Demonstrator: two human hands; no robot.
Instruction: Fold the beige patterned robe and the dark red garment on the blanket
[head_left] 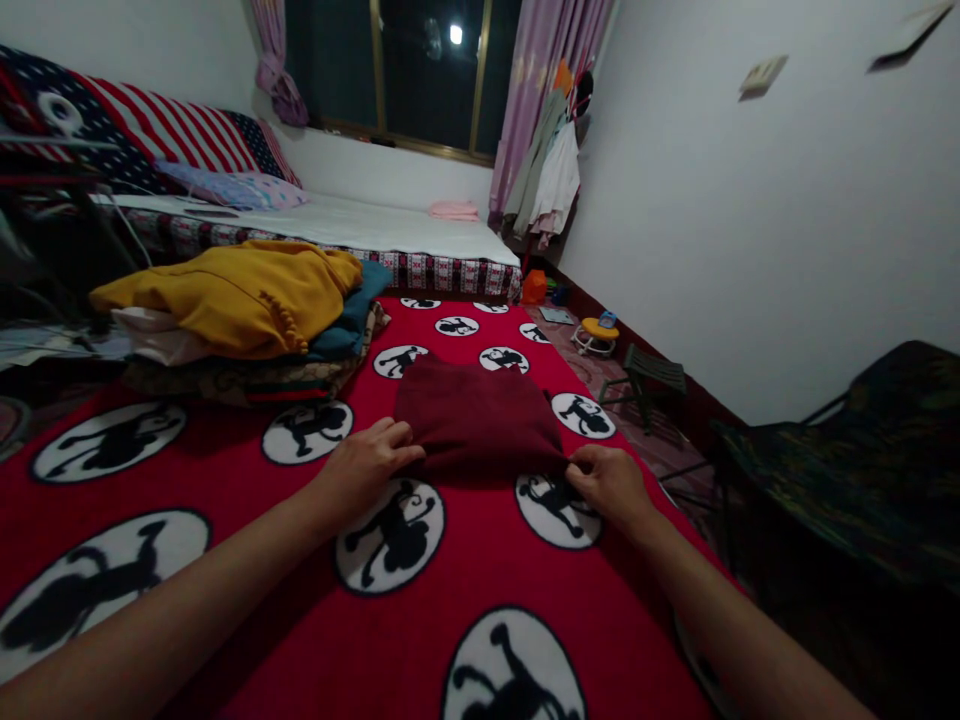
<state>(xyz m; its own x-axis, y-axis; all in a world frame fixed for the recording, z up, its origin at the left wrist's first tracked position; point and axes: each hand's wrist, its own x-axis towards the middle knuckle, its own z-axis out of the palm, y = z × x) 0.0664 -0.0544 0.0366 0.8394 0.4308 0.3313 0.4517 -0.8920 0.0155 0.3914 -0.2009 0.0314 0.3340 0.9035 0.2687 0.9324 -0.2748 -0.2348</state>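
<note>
A dark red folded garment (480, 418) lies on the red blanket (247, 520), which is printed with white circles and black monkey figures. Its exact kind does not show. My left hand (375, 462) pinches the garment's near left corner, fingers closed on the cloth. At the near right corner, my right hand (609, 480) grips the edge between thumb and fingers. The near edge is drawn between both hands and seems slightly raised. To the left sits a stack of folded clothes, with a mustard yellow garment (247, 290) on top and a teal one (352, 315) beneath it.
A bed with a white sheet (375, 225) stands beyond, under the window. Clothes hang on a rack (555, 180) in the far corner. Along the right wall are a small yellow-topped stool (598, 330), a folding stool (649, 375) and a dark patterned chair (847, 460).
</note>
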